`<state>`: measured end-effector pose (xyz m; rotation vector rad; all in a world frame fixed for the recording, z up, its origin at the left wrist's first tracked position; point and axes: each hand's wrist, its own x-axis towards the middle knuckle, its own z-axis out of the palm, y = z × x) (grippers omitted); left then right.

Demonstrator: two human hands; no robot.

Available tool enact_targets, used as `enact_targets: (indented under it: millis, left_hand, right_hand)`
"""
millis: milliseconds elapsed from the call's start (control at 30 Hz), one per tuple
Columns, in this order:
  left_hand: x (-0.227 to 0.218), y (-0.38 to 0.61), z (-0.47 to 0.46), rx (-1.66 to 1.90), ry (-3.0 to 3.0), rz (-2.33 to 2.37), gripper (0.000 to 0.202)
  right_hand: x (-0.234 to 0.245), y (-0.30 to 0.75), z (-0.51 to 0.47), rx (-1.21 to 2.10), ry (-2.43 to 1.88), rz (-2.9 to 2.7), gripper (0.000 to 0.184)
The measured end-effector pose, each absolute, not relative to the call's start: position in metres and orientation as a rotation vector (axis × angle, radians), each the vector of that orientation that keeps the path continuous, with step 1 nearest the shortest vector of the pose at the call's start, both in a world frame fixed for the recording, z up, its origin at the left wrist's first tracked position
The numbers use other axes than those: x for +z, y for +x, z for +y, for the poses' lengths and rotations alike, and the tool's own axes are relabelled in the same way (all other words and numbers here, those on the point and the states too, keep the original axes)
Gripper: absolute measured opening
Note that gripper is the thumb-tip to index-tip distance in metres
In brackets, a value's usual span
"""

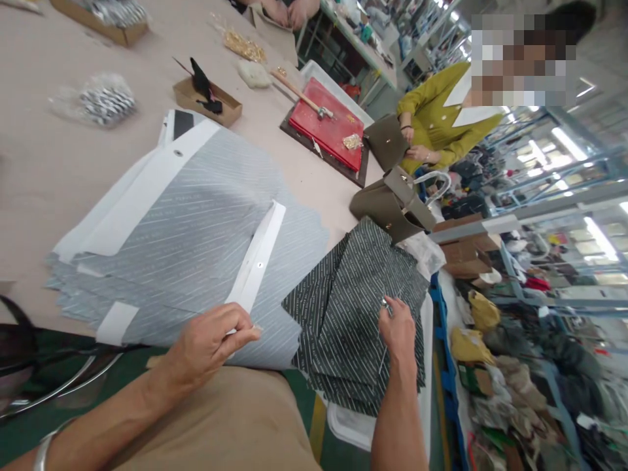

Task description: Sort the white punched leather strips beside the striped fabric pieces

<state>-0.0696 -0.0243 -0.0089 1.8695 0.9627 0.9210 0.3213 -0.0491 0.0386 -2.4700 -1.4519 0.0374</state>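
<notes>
My left hand (210,340) is closed in a pinch on the near end of a white strip (258,258) that lies on a stack of grey striped sheets (196,222). My right hand (400,330) rests on a pile of dark striped sheets (353,307) at the table's near right. Its fingers pinch something small and shiny that I cannot name. A silver bangle sits on my left wrist.
A red board (326,124) with a wooden-handled hammer (301,98) lies further back. A small cardboard tray (209,101), bags of metal parts (103,101) and gold fittings (245,46) dot the table. A person in a yellow top (436,118) handles olive bags (392,203) at the right edge.
</notes>
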Motion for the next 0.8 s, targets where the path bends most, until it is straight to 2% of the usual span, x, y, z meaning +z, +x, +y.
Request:
enact_targets:
  millis: [67, 167, 233, 400, 600, 800]
  left_hand:
    - [-0.006, -0.067, -0.022, 0.942, 2.009, 0.953, 0.035]
    - [-0.004, -0.065, -0.020, 0.946, 2.178, 0.967, 0.038]
    - [-0.003, -0.065, -0.019, 0.939, 2.255, 0.979, 0.040]
    - [-0.004, -0.071, -0.020, 0.882, 2.283, 1.026, 0.042]
    - [-0.015, -0.079, -0.024, 0.833, 2.086, 1.057, 0.026]
    - [-0.021, -0.083, -0.016, 0.794, 2.021, 1.112, 0.026]
  right_hand:
    - [0.042, 0.280, -0.047, 0.281, -2.216, -1.491, 0.031]
    - [0.048, 0.202, -0.041, 0.843, -1.719, -1.699, 0.022]
    - [0.051, 0.160, -0.038, 0.955, -1.469, -1.859, 0.022]
    - [0.045, 0.125, -0.034, 0.911, -1.261, -2.165, 0.016]
    - [0.033, 0.127, -0.021, 0.822, -1.318, -2.170, 0.016]
    - [0.023, 0.109, -0.013, 0.777, -1.347, -2.165, 0.017]
